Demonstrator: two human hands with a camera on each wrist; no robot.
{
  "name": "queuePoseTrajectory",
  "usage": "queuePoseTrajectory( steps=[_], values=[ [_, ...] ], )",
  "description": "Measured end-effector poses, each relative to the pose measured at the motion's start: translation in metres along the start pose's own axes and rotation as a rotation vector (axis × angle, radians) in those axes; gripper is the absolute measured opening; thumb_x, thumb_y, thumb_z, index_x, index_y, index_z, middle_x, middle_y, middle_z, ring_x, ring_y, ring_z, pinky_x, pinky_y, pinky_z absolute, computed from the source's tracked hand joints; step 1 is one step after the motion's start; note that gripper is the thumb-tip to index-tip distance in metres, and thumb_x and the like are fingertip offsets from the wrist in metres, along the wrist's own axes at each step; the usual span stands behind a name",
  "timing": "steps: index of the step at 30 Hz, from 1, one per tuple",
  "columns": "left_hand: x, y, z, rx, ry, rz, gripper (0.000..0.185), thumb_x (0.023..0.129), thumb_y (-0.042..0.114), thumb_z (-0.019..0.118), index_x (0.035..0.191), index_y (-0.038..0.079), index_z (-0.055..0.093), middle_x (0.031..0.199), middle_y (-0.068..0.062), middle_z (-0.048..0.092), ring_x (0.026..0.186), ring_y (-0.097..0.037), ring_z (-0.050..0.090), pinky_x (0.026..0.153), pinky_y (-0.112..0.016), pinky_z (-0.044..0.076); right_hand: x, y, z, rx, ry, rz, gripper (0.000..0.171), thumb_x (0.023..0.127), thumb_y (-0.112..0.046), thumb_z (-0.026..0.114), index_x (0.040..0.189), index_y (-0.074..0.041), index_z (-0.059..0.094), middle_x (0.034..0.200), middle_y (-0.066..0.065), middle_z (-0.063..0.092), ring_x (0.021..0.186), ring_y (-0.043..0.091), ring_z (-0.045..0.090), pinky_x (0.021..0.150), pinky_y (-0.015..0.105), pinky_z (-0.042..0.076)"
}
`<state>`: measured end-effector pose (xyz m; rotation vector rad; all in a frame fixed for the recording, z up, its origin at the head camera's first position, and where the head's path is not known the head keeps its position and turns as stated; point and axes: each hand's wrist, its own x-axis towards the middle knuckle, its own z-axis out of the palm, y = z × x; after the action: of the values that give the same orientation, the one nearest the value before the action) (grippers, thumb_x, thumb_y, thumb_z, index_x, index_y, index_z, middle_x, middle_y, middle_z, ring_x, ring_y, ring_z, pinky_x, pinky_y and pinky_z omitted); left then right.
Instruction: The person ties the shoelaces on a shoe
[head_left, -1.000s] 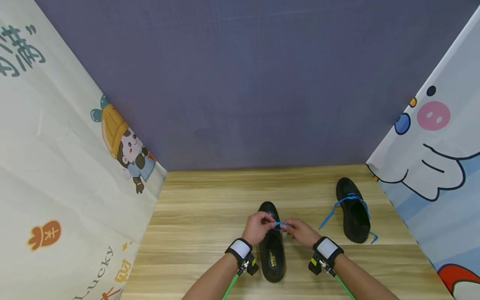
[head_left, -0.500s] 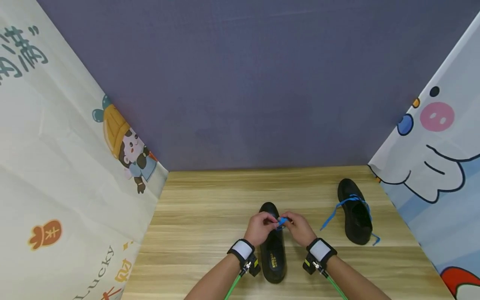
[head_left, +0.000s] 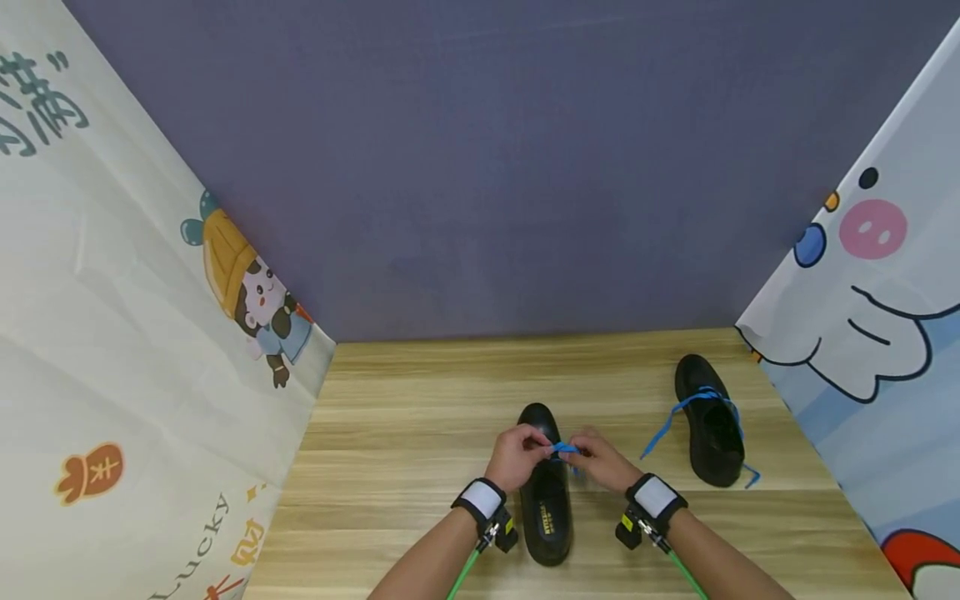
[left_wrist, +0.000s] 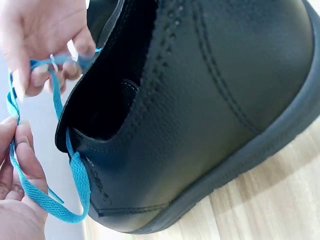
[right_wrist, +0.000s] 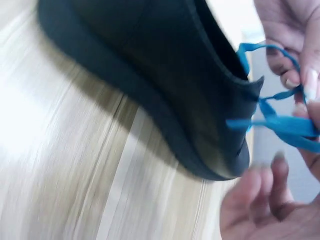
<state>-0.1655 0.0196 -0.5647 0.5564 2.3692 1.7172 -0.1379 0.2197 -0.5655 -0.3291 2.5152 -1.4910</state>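
Note:
A black leather shoe (head_left: 546, 504) lies on the floor between my hands, toe pointing away, with a blue shoelace (head_left: 564, 447) at its opening. My left hand (head_left: 512, 457) pinches the lace between thumb and finger over the shoe's left side. On the other side my right hand (head_left: 602, 463) pinches another part of it, its lower fingers loosely curled in the right wrist view. A loop of the blue lace (left_wrist: 80, 182) hangs from the shoe's edge in the left wrist view. The lace between the fingertips is partly hidden by them.
A second black shoe (head_left: 716, 442) stands to the right, its blue lace (head_left: 660, 433) loose and trailing on the wood-patterned surface (head_left: 412, 375). A dark grey panel (head_left: 480, 167) rises behind. Printed cloth sheets flank both sides, the left sheet (head_left: 112, 333) being white.
My right hand moved in close to the left over the shoe, then drew back to the right with the lace. The left hand has stayed about where it was, pinching.

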Motion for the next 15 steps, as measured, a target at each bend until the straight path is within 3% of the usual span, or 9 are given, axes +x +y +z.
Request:
queuePoseTrajectory(
  steps=[4,8,11,15],
  values=[
    [-0.0013,-0.0018,-0.0035,0.036,0.004,0.006,0.004,0.089,0.003,0.075,0.089,0.002,0.070,0.088,-0.005,0.069,0.076,-0.007,0.066,0.067,-0.023,0.054,-0.0025,0.0050,-0.0058,0.090,-0.114,0.018,0.024,0.103,-0.017,0.057,0.088,0.001,0.055,0.080,0.005,0.052,0.068,0.017,0.055,0.059,0.026,0.045],
    [-0.0009,-0.0025,-0.0065,0.064,0.014,0.011,0.005,0.088,0.004,0.075,0.090,0.001,0.071,0.090,-0.006,0.070,0.077,-0.006,0.065,0.068,-0.023,0.054,-0.0047,0.0078,-0.0083,0.198,-0.164,0.062,0.022,0.105,-0.013,0.052,0.099,0.009,0.053,0.088,0.016,0.059,0.074,0.024,0.064,0.065,0.038,0.057],
    [0.0001,-0.0032,-0.0078,0.070,0.021,0.009,0.006,0.088,0.005,0.076,0.089,0.002,0.071,0.090,-0.007,0.070,0.077,-0.006,0.064,0.069,-0.022,0.053,-0.0055,0.0081,-0.0090,0.203,-0.163,0.053,0.018,0.104,-0.010,0.052,0.105,0.009,0.053,0.085,0.017,0.061,0.072,0.021,0.062,0.064,0.036,0.056],
    [0.0005,-0.0059,-0.0102,0.076,0.025,0.023,0.005,0.088,0.005,0.076,0.089,0.003,0.071,0.089,-0.005,0.070,0.077,-0.006,0.064,0.069,-0.023,0.052,-0.0058,0.0097,-0.0117,0.121,-0.130,0.000,0.025,0.103,-0.006,0.054,0.122,0.009,0.049,0.077,0.010,0.059,0.066,0.019,0.056,0.057,0.024,0.046]
  ],
)
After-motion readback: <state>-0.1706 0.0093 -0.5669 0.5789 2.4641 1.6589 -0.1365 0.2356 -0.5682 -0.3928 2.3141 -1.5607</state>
